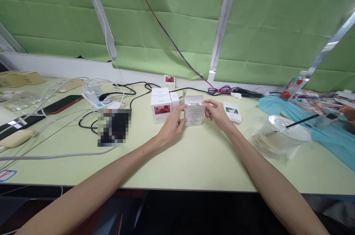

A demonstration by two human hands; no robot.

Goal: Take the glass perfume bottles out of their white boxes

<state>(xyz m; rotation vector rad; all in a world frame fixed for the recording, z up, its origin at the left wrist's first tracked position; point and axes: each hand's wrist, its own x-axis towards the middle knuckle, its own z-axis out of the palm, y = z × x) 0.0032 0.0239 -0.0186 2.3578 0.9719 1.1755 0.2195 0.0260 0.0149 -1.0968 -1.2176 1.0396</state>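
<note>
A small white carton (194, 116) with fine print stands upright on the table, its top flap raised. My left hand (172, 126) grips its left side, fingers and thumb closed on the edge. At the upper right corner, my right hand (215, 112) has its fingers bent against the carton near the flap. Left of it sit several white boxes (161, 105) with a pink-red picture, grouped together. Behind the carton a small glass bottle (182, 96) shows in part. A flat white box (232, 112) with a green picture lies to the right of my right hand.
On the left are a power strip (101, 104), tangled cables, a phone (62, 104) and a pixelated patch. A lidded plastic cup (285, 135) with a black straw stands at right, beside a blue plastic sheet (330, 135). One more small box (169, 81) stands at the back.
</note>
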